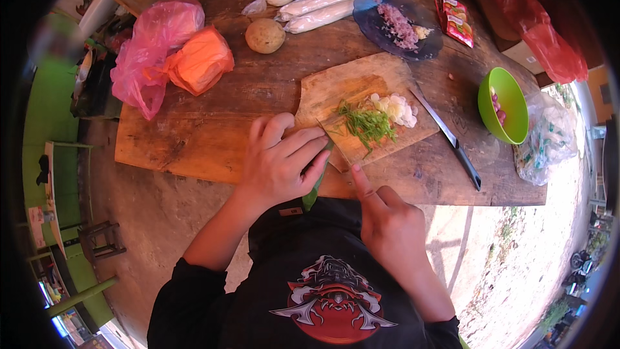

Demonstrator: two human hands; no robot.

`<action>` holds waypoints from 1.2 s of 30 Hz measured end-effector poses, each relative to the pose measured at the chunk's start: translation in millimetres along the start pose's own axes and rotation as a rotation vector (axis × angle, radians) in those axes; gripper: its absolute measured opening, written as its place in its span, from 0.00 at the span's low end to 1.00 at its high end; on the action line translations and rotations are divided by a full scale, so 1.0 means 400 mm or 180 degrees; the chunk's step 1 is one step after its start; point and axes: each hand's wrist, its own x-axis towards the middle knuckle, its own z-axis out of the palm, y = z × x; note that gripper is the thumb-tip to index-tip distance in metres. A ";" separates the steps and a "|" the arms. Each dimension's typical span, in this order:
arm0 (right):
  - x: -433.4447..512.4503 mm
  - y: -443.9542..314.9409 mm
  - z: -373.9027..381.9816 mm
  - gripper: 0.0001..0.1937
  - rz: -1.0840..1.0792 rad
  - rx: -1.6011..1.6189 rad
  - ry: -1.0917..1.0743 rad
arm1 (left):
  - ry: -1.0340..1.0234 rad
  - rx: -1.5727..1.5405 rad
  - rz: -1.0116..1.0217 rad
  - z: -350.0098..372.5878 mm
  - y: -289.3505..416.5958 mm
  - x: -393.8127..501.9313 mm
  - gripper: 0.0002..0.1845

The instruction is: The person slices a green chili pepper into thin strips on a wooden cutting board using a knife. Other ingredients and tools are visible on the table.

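My left hand (283,162) presses a green leafy stalk (312,196) against the near left edge of a wooden cutting board (322,85). The stalk's lower end hangs towards my black shirt. In my right hand (392,220) is a knife, its thin blade (335,143) seen nearly edge-on beside my left fingertips. My right index finger stretches along it; the handle is hidden in the hand. Just right of the blade lie chopped greens (369,128), touching a heap of pale thin slices (396,109).
A second, black-handled knife (448,138) lies right of the board. Beyond are a green bowl (513,106) with small shallots, a dark blue plate (368,12) with minced shallot, red sachets (455,19), plastic-wrapped white rolls (319,9), a potato (265,36) and an orange bag (203,63).
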 end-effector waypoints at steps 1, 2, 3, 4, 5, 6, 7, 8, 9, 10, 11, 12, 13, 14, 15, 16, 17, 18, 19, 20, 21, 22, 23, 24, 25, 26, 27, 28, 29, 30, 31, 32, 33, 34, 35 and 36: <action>0.007 0.002 0.007 0.35 -0.0009 0.0014 0.0034 | -0.0001 -0.0020 0.0003 0.001 -0.001 0.001 0.13; 0.014 0.003 0.014 0.35 -0.0017 0.0028 0.0068 | -0.0001 -0.0039 0.0007 0.004 -0.002 0.002 0.13; 0.024 0.002 0.020 0.36 -0.0044 0.0004 0.0083 | -0.0001 -0.0055 0.0009 0.004 -0.002 0.003 0.13; 0.036 0.000 0.026 0.36 -0.0069 -0.0021 0.0100 | -0.0008 -0.0036 0.0010 0.003 -0.001 0.003 0.13; 0.040 -0.001 0.029 0.36 -0.0094 -0.0046 0.0116 | -0.0014 -0.0017 0.0012 0.001 0.000 0.002 0.13; 0.039 -0.001 0.028 0.36 -0.0089 -0.0070 0.0103 | -0.0012 0.0013 0.0015 -0.002 -0.002 0.002 0.13; 0.033 0.001 0.026 0.36 -0.0082 -0.0093 0.0090 | 0.0014 0.0029 0.0015 -0.002 -0.002 0.003 0.12; 0.025 0.003 0.023 0.36 -0.0075 -0.0117 0.0077 | 0.0040 0.0044 0.0015 0.001 0.000 0.003 0.12; 0.015 0.008 0.017 0.36 -0.0052 -0.0085 0.0068 | 0.0063 0.0065 -0.0001 0.002 0.002 0.000 0.12; 0.004 0.013 0.007 0.35 -0.0028 -0.0054 0.0059 | 0.0083 0.0068 -0.0026 0.002 0.002 -0.001 0.12; -0.001 0.014 0.000 0.35 -0.0003 -0.0022 0.0050 | 0.0103 0.0071 -0.0049 0.001 0.002 -0.002 0.12; -0.002 0.012 -0.004 0.34 0.0021 -0.0025 0.0070 | 0.0112 0.0057 -0.0054 0.003 0.002 -0.002 0.12; -0.001 0.011 -0.008 0.34 0.0046 -0.0029 0.0090 | 0.0120 0.0040 -0.0047 0.004 0.000 -0.003 0.11; -0.001 0.010 -0.009 0.34 0.0071 -0.0033 0.0110 | 0.0128 0.0022 -0.0040 0.005 -0.002 -0.004 0.11; 0.001 0.010 -0.009 0.33 0.0080 -0.0042 0.0116 | 0.0144 -0.0004 -0.0031 0.007 -0.003 -0.003 0.11; 0.003 0.011 -0.008 0.33 0.0089 -0.0052 0.0122 | 0.0165 -0.0007 0.0008 0.009 -0.004 -0.002 0.11; 0.005 0.011 -0.007 0.33 0.0098 -0.0062 0.0127 | 0.0187 -0.0010 0.0046 0.009 -0.004 -0.001 0.10; 0.006 0.012 -0.005 0.33 0.0039 -0.0014 0.0141 | 0.0205 -0.0005 0.0077 0.009 -0.005 -0.003 0.10; 0.007 0.013 -0.001 0.33 -0.0020 0.0034 0.0153 | 0.0199 0.0003 0.0076 0.009 -0.005 -0.003 0.10; 0.009 0.014 0.001 0.33 -0.0080 0.0082 0.0165 | 0.0194 0.0011 0.0074 0.009 -0.005 -0.003 0.10; 0.010 0.011 0.001 0.33 -0.0071 0.0069 0.0137 | 0.0192 0.0012 0.0067 0.010 -0.004 -0.003 0.10; 0.012 0.007 0.001 0.34 -0.0064 0.0057 0.0108 | 0.0185 0.0010 0.0066 0.010 -0.004 -0.003 0.10; 0.014 0.005 0.001 0.34 -0.0058 0.0044 0.0078 | 0.0179 0.0009 0.0065 0.008 -0.003 -0.001 0.10; 0.017 0.003 0.001 0.34 -0.0071 0.0039 0.0078 | 0.0169 0.0015 0.0060 0.006 -0.003 0.000 0.10; 0.019 0.002 0.000 0.34 -0.0086 0.0034 0.0077 | 0.0170 0.0015 0.0059 0.005 -0.003 0.000 0.10; 0.022 0.002 0.000 0.34 -0.0101 0.0030 0.0077 | 0.0172 0.0017 0.0056 0.005 -0.004 0.001 0.10; 0.024 0.002 0.001 0.34 -0.0113 0.0030 0.0066 | 0.0174 0.0011 0.0059 0.005 -0.003 0.002 0.10; 0.028 0.004 0.004 0.35 -0.0124 0.0031 0.0055 | 0.0168 0.0008 0.0056 0.004 -0.002 0.003 0.10; 0.032 0.006 0.007 0.35 -0.0136 0.0031 0.0044 | 0.0162 0.0006 0.0053 0.002 -0.001 0.005 0.11; 0.036 0.006 0.012 0.35 -0.0145 0.0004 0.0061 | 0.0152 0.0012 0.0046 0.000 -0.001 0.005 0.11; 0.041 0.006 0.018 0.35 -0.0154 -0.0022 0.0078 | 0.0146 -0.0009 0.0029 0.001 -0.002 0.005 0.11; 0.047 0.005 0.024 0.36 -0.0161 -0.0049 0.0097 | 0.0140 -0.0030 0.0012 0.004 -0.004 0.004 0.11; 0.053 0.002 0.027 0.36 -0.0174 -0.0039 0.0122 | 0.0133 -0.0064 0.0000 0.006 -0.003 0.004 0.11; 0.060 0.000 0.030 0.36 -0.0185 -0.0030 0.0149 | 0.0114 -0.0031 -0.0004 0.005 -0.002 0.004 0.11; 0.062 -0.002 0.031 0.36 -0.0195 -0.0021 0.0177 | 0.0094 0.0001 -0.0006 0.003 -0.002 0.003 0.11; 0.061 -0.001 0.029 0.36 -0.0181 -0.0030 0.0145 | 0.0084 0.0047 -0.0010 0.000 -0.005 0.003 0.11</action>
